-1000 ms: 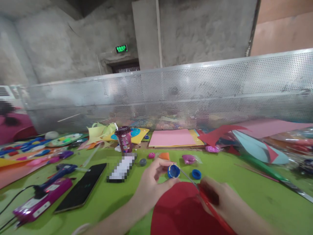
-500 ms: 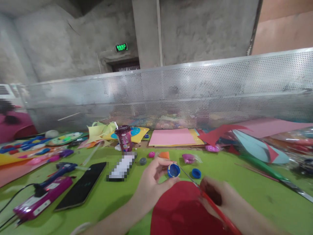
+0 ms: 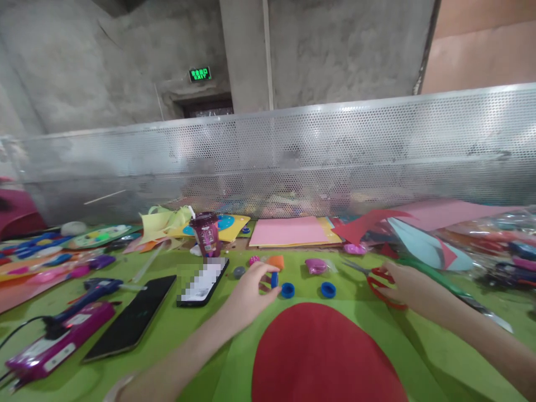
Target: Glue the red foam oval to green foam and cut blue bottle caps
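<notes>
My left hand pinches a blue bottle cap, seen edge-on between thumb and fingers. Just right of my fingertips a second blue cap lies on the green tabletop. A third blue cap sits farther right. My right hand has its fingers at the red handles of a pair of scissors, whose blades point left over the table. Below the caps lies a large red paper shape with a rounded top.
On the left are a phone, a lit-screen phone, a purple power strip and a blue glue gun. A drink cup stands behind. Pink paper and green-handled scissors lie beyond, before a perforated metal divider.
My right hand has moved right with the scissors, away from the left hand. The left hand has turned its cap edge-on. A second cap now shows on the table beside it.
</notes>
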`<state>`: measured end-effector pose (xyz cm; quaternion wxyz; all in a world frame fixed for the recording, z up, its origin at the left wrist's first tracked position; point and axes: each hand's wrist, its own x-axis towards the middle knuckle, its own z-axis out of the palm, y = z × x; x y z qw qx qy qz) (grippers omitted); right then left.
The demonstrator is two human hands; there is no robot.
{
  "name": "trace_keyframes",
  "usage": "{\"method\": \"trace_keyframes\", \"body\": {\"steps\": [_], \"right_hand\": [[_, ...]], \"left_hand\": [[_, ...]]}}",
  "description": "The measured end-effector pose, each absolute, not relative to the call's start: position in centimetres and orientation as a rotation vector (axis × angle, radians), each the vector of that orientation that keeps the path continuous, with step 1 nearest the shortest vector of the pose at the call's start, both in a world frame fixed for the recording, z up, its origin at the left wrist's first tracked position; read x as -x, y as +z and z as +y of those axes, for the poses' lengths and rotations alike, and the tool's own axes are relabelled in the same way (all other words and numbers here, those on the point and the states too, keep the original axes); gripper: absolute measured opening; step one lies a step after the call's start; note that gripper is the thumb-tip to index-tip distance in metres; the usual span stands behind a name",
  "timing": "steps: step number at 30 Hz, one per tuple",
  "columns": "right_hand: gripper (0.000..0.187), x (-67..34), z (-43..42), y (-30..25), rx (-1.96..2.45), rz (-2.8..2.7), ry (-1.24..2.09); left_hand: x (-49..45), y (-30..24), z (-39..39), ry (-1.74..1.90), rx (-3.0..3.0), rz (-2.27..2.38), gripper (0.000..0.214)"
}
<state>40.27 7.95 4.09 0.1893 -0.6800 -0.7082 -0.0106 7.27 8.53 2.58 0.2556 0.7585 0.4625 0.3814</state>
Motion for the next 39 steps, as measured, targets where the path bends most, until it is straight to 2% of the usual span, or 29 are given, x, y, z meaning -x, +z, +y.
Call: {"method": "trace_keyframes", "body": {"steps": [6, 8, 11, 15, 22, 27, 34, 39], "right_hand": [[0.009, -40.4, 7.5, 4.3, 1.919, -2.148, -0.035], [0.014, -39.7, 7.5, 4.4, 1.898, -2.167, -0.085], [0.023, -37.7, 7.3, 4.4, 1.761, -2.262, -0.120], [0.023, -34.3, 7.4, 3.4, 1.554, -2.439, -0.056], [0.023, -31.8, 8.5, 1.7, 1.442, -2.458, -0.044], [0.037, -31.8, 7.8, 2.0, 1.378, -2.411, 0.004], [0.020, -31.2, 5.8, 3.0, 1.246, -2.441, 0.149], [0.023, -31.0, 5.1, 3.0, 1.192, -2.530, 0.210]], "left_hand": [[-6.1, 1.8, 9.8, 0.903, -2.115, 1.364, 0.026], [-5.8, 1.7, 10.3, 0.897, -2.134, 1.379, 0.025], [-5.5, 1.4, 10.8, 0.874, -2.165, 1.397, 0.022], [-5.1, 0.5, 11.4, 0.889, -2.214, 1.453, 0.021], [-5.2, 0.0, 11.1, 0.898, -2.294, 1.475, 0.048], [-6.5, 0.6, 10.5, 0.834, -2.418, 1.311, 0.043], [-8.2, 0.6, 10.3, 0.731, -2.505, 1.223, 0.042], [-8.2, 0.3, 10.6, 0.697, -2.524, 1.250, 0.035]]}}
